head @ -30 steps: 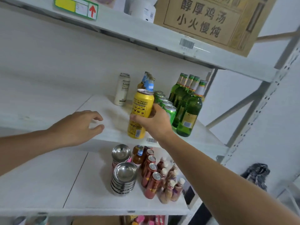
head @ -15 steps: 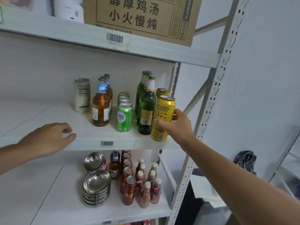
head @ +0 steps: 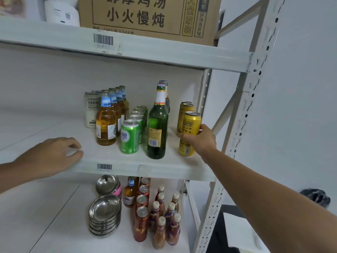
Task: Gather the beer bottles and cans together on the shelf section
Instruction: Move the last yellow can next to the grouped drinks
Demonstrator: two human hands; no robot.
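Note:
My right hand (head: 200,139) grips a tall yellow can (head: 190,125) at the right end of the middle shelf (head: 127,167), in front of other yellow cans (head: 185,108). Left of it stand green bottles (head: 157,125) in a row, then green cans (head: 129,136), amber bottles with blue labels (head: 106,123) and white cans (head: 90,112) at the back left. My left hand (head: 52,155) rests on the shelf's front edge, fingers loosely curled, holding nothing.
A cardboard box (head: 145,17) sits on the upper shelf. The lower shelf holds stacked steel bowls (head: 104,214), red cans (head: 141,212) and small brown bottles (head: 164,220). A perforated upright post (head: 242,110) stands just right of my right hand.
My right hand carried the yellow can from the shelf's middle front to the right end, beside the other yellow cans. The view swung right. My left hand stayed on the shelf edge.

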